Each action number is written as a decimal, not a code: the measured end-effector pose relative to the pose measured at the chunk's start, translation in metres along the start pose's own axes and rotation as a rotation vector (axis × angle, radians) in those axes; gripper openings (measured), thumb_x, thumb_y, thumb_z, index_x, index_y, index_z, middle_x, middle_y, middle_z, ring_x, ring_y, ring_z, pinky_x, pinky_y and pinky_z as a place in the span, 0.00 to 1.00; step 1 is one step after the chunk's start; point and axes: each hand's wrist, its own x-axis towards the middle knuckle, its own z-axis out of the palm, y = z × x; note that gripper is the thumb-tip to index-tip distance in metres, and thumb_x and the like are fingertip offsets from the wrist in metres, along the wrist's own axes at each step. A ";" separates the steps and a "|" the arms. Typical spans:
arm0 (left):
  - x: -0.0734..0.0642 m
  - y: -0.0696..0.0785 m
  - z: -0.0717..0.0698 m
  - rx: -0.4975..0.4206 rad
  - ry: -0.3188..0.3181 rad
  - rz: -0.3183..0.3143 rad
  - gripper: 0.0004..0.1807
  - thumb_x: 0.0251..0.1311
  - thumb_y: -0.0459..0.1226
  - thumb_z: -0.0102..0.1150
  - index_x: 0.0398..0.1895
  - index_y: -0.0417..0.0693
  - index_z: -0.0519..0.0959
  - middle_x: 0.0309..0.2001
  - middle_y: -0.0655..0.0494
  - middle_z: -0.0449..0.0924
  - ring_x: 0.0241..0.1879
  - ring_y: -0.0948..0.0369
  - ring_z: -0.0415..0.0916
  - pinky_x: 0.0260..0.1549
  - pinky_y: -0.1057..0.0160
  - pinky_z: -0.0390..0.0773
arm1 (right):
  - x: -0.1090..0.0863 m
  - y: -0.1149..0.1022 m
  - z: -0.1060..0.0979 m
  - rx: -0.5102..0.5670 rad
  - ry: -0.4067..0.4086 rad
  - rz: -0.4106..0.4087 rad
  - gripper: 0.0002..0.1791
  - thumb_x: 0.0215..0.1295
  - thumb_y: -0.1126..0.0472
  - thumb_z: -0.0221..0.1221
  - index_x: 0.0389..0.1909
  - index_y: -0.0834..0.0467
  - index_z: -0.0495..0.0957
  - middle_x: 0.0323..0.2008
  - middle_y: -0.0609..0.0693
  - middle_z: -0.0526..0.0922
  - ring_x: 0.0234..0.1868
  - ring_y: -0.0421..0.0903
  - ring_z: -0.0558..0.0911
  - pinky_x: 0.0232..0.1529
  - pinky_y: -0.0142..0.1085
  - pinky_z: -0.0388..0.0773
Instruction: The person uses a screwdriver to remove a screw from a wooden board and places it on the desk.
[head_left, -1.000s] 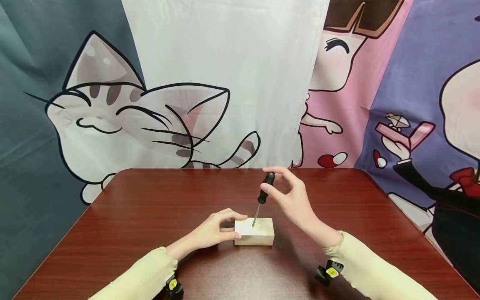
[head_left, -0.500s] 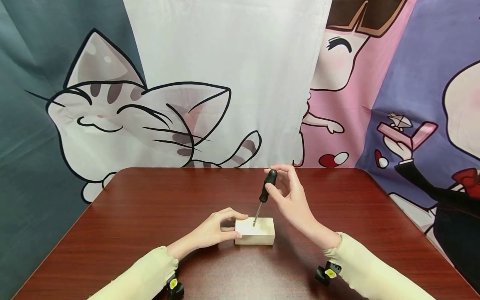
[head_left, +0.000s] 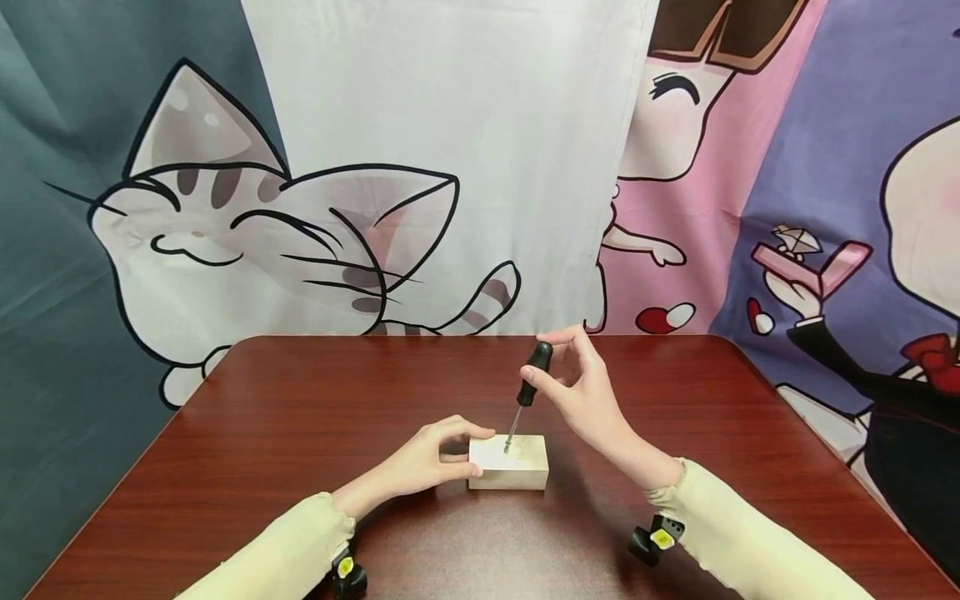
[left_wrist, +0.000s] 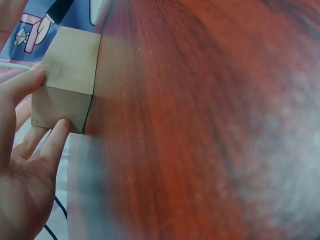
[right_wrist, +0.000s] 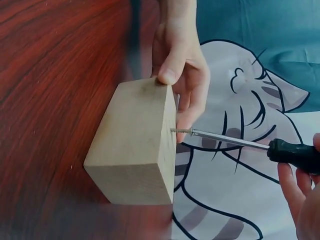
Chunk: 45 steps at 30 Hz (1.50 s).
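The wooden block (head_left: 508,463) lies on the table (head_left: 300,417). At the block's left end, the left hand (head_left: 423,457) grips it between thumb and fingers. Above the block and to its right, the right hand (head_left: 588,396) pinches the black handle of a screwdriver (head_left: 540,357), tilted, its tip at a screw (right_wrist: 181,130) that stands partly out of the block's top. Behind the block hangs a cartoon-printed cloth (head_left: 450,92).

We take this for a staged recording spot: a reddish, wood-grained table (head_left: 337,392) stands before a creased, cartoon-printed cloth (head_left: 465,100) that fills the whole background, and we see two wrist cameras (head_left: 643,546). Whether it is in a home or an office, we cannot tell.
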 end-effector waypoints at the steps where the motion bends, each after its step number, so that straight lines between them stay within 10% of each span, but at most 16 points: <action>1: 0.000 0.000 0.000 -0.002 -0.001 0.000 0.25 0.58 0.37 0.70 0.60 0.51 0.78 0.57 0.48 0.76 0.60 0.52 0.75 0.54 0.65 0.80 | 0.000 0.001 0.000 0.023 -0.013 0.002 0.22 0.61 0.66 0.67 0.55 0.56 0.72 0.39 0.56 0.82 0.35 0.39 0.84 0.35 0.36 0.86; 10: 0.000 0.000 0.001 -0.009 0.000 -0.010 0.25 0.58 0.38 0.69 0.60 0.51 0.78 0.58 0.49 0.76 0.61 0.52 0.74 0.54 0.65 0.80 | -0.007 0.004 0.004 0.233 -0.156 -0.053 0.25 0.72 0.68 0.53 0.68 0.55 0.65 0.53 0.49 0.82 0.50 0.45 0.85 0.47 0.41 0.86; 21: 0.000 0.000 0.001 0.011 -0.003 -0.008 0.25 0.58 0.40 0.70 0.60 0.55 0.78 0.58 0.52 0.76 0.60 0.55 0.75 0.54 0.65 0.81 | -0.011 -0.002 0.007 -0.083 0.105 -0.003 0.23 0.61 0.62 0.68 0.56 0.52 0.71 0.44 0.50 0.79 0.29 0.40 0.83 0.30 0.32 0.82; 27: 0.000 0.000 0.000 0.005 -0.005 -0.002 0.25 0.59 0.39 0.69 0.61 0.53 0.78 0.58 0.51 0.76 0.61 0.53 0.75 0.54 0.64 0.80 | -0.009 -0.005 0.005 -0.037 0.115 0.018 0.25 0.57 0.65 0.70 0.54 0.54 0.73 0.34 0.53 0.76 0.21 0.43 0.81 0.27 0.30 0.80; 45: 0.000 -0.002 0.001 -0.009 0.004 -0.007 0.25 0.58 0.38 0.70 0.61 0.53 0.78 0.58 0.51 0.76 0.62 0.53 0.73 0.54 0.66 0.80 | -0.011 -0.002 0.002 0.265 -0.094 -0.021 0.22 0.73 0.70 0.51 0.65 0.62 0.63 0.56 0.51 0.81 0.55 0.43 0.84 0.51 0.41 0.84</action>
